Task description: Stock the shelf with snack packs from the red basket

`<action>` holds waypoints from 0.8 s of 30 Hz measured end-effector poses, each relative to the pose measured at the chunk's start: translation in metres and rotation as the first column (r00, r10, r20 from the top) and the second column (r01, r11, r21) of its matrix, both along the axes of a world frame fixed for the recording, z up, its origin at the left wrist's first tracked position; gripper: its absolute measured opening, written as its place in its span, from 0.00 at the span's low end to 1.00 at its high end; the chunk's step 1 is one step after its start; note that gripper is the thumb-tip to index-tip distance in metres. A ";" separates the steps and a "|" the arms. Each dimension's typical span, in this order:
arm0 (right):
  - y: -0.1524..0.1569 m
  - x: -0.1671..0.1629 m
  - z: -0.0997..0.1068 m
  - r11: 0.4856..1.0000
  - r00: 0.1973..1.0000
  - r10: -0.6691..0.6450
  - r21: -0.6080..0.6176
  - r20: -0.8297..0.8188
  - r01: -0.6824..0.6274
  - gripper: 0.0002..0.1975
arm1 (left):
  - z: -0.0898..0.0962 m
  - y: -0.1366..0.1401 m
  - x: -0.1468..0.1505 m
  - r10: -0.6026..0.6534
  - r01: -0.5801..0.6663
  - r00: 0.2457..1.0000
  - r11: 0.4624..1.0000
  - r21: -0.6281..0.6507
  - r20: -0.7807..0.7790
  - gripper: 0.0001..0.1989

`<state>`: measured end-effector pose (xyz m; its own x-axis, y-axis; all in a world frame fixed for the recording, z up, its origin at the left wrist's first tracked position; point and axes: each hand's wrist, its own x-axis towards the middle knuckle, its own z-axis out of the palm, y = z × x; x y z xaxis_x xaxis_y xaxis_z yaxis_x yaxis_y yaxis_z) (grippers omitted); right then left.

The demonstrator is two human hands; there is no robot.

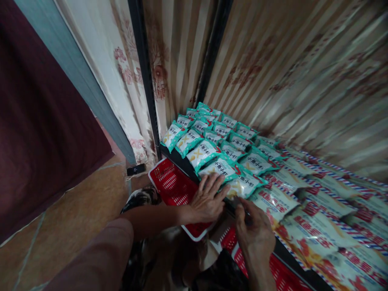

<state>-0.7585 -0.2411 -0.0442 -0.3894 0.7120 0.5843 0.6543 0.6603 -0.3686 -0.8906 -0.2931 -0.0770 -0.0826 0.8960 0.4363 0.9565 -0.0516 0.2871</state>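
Note:
My left hand (209, 199) lies with its fingers apart against the lower end of a green-and-white snack bag (220, 167) at the shelf's front edge. Just right of it, my right hand (256, 228) is closed at the black shelf edge (182, 161), by the bottom of another green-and-white snack bag (242, 184). Something dark shows between thumb and fingers; I cannot make out whether it is a held thing or part of the shelf. Several more bags of the same kind lie in overlapping rows behind.
Larger white bags with red lettering and striped borders (315, 230) fill the shelf's right side. Below the shelf are a red basket (165, 176) and another red basket (280, 270). Black posts (145, 72) and a patterned curtain (257, 60) stand behind. A dark cloth (45, 121) hangs left over tiled floor (91, 214).

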 end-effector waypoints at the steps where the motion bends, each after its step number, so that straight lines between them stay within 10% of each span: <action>1: 0.002 0.000 0.000 1.000 1.000 -0.003 -0.008 0.008 0.003 0.21 | -0.001 0.001 -0.001 -0.003 0.003 1.000 1.000 -0.011 -0.001 0.29; 24: -0.001 0.002 0.005 0.999 0.999 -0.036 0.040 0.038 0.035 0.21 | 0.004 0.003 -0.013 -0.040 0.041 0.998 0.999 0.015 -0.049 0.29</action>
<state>-0.7562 -0.2423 -0.0391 -0.3872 0.7023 0.5973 0.6908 0.6501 -0.3165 -0.9031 -0.2904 -0.0726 -0.0245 0.8909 0.4535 0.9662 -0.0953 0.2395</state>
